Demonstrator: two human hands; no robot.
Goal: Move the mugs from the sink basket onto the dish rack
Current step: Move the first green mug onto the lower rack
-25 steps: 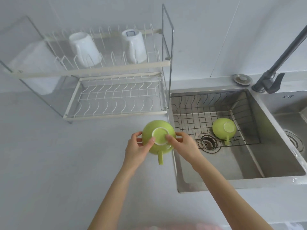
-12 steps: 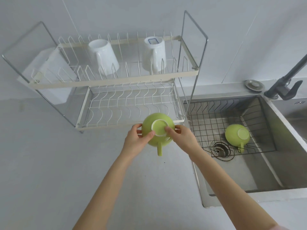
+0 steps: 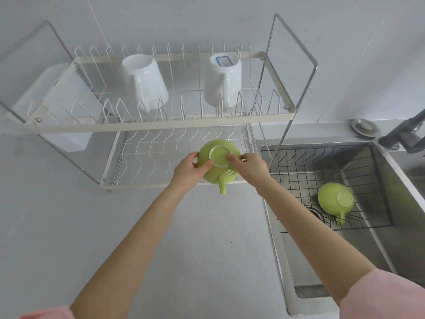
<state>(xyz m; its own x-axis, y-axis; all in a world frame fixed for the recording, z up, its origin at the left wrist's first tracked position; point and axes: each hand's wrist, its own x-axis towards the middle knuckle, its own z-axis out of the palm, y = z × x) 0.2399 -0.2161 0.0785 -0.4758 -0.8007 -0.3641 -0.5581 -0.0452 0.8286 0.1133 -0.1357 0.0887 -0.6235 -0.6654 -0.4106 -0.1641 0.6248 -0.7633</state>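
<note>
A green mug point(image 3: 218, 161) is held upside down, base up and handle pointing toward me, over the front right of the dish rack's lower tier point(image 3: 147, 157). My left hand point(image 3: 188, 171) grips its left side and my right hand point(image 3: 249, 165) its right side. A second green mug point(image 3: 334, 199) lies tipped over in the black wire sink basket point(image 3: 299, 171). Two white mugs, one on the left point(image 3: 145, 81) and one on the right point(image 3: 223, 81), stand upside down on the rack's upper tier point(image 3: 161, 125).
The steel sink point(image 3: 379, 238) lies to the right with a drain under the basket. A dark faucet point(image 3: 407, 132) and a round sink stopper point(image 3: 365, 128) sit at its back edge. A white container point(image 3: 57, 107) hangs at the rack's left end. Grey counter spreads below the rack.
Both hands have carried the green mug away from the sink edge, up and forward, over the front of the rack's lower tier. The mug in the basket has not moved.
</note>
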